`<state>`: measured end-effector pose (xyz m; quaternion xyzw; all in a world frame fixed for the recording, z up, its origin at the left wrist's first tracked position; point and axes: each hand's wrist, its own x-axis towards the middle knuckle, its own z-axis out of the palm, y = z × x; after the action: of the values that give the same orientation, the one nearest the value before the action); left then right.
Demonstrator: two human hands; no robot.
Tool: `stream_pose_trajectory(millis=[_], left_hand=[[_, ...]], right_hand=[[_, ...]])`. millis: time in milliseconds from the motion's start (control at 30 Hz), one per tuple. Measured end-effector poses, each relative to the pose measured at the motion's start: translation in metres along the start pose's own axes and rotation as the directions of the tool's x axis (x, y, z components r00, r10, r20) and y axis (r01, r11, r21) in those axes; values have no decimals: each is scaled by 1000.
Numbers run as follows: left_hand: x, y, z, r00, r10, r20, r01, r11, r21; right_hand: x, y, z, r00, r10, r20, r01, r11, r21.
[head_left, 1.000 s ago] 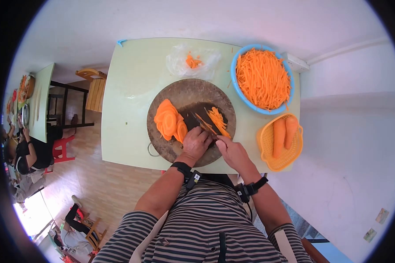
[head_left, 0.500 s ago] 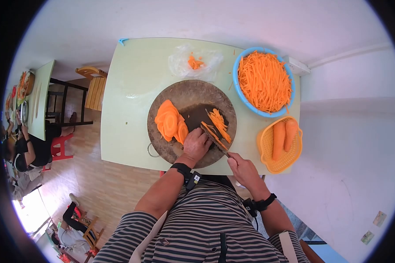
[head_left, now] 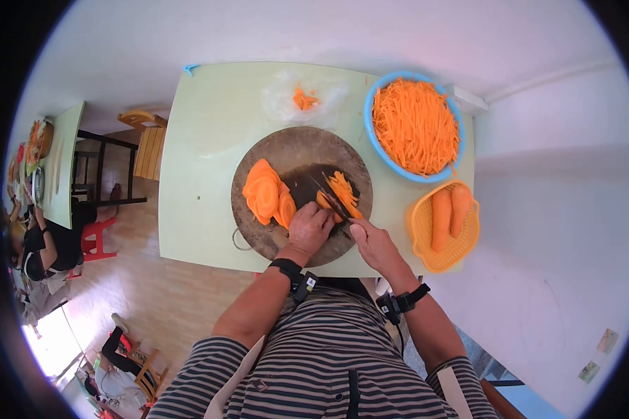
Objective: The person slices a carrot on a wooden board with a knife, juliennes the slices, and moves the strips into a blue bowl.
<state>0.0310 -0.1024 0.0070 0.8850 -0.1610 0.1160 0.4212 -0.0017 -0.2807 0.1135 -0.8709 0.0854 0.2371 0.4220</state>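
On a round wooden chopping board (head_left: 286, 146), my left hand (head_left: 310, 229) has its fingers curled down on carrot slices beside the blade; the fingertips partly cover them. My right hand (head_left: 377, 246) grips the handle of a knife (head_left: 337, 204), whose dark blade slants across the board just right of my left fingers. A pile of overlapping carrot slices (head_left: 264, 192) lies left of my left hand. Cut carrot strips (head_left: 342, 187) lie on the knife's right side.
A blue basin (head_left: 370, 133) heaped with carrot shreds stands at the back right. Nearer is a yellow basket (head_left: 421, 258) with two whole carrots (head_left: 441, 220). A plastic bag (head_left: 276, 105) with carrot bits lies behind the board. Another person (head_left: 45, 241) sits far left.
My right hand and the knife have moved slightly up and left, and the blade stands at a steeper angle. My left hand stays in nearly the same place. The whole view has shifted slightly.
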Motion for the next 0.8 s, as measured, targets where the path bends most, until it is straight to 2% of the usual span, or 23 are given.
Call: stream_pose_trajectory(millis=[100,200,300,567,600,667,800], left_hand=[[-3,-1,0,1000,8,-14,-8,1000,9],[-2,0,0,1000,14,-25,-14,1000,0],[-2,0,0,999,12,-31,-12,1000,17],[-1,0,-2,1000,15,6,-16,999,35],[0,0,-3,1000,17,7,-17,999,35],[0,1,-3,999,30,-12,-29,999,25],[0,0,-2,1000,17,0,-17,999,37]], right_hand=[[-7,-2,4,998,16,-64,-13,999,52],[-16,-4,1,998,37,-55,-37,999,10],[-32,4,3,998,-35,-54,33,998,-53],[-32,-6,11,997,67,-45,-75,974,-213],[-24,-5,13,997,68,-46,-76,975,-211],[-9,1,17,994,-46,-99,35,994,-103],[2,-3,15,986,-45,-158,46,999,3]])
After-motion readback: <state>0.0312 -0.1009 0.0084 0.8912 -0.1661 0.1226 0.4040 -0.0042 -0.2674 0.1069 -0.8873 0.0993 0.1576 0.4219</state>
